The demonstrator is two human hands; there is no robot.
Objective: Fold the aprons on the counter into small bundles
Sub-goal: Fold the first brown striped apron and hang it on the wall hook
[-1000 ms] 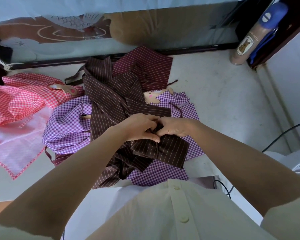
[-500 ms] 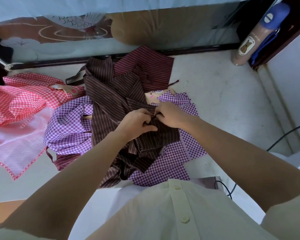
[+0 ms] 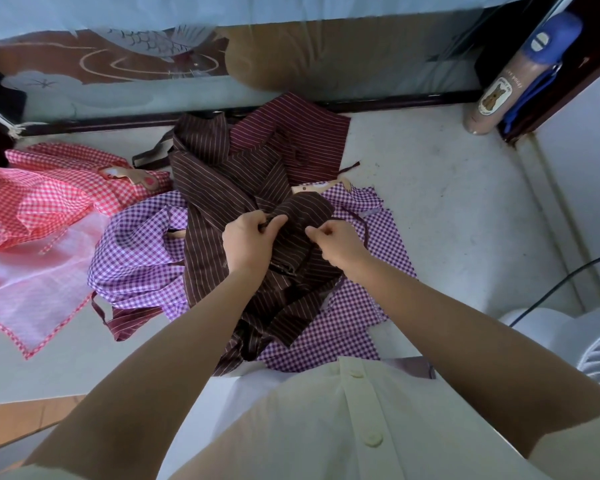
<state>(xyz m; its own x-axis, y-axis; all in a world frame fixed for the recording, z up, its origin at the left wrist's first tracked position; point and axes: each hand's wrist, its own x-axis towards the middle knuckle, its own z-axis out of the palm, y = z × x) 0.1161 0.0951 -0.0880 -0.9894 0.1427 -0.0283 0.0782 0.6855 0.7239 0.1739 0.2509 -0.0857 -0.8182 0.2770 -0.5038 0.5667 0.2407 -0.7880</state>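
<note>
While both hands are meeting at the middle of the heap, the dark brown pinstriped cloth apron is lying uppermost on the pile at the centre of the pale grey counter. One part of it is bunching into a rolled fold just beyond the knuckles.

The left hand is gripping the near edge of that fold, fingers curled round the cloth. The right hand is pinching the thin dark tie strap, which is looping out to the right.

A purple gingham apron is spreading out underneath, showing on both sides. A maroon striped apron is lying behind, touching the brown one. A red and pink gingham apron is sitting crumpled at far left.

A tan bottle with a blue cap is standing in the far right corner. A white fan and a black cable are showing at the right edge.
</note>
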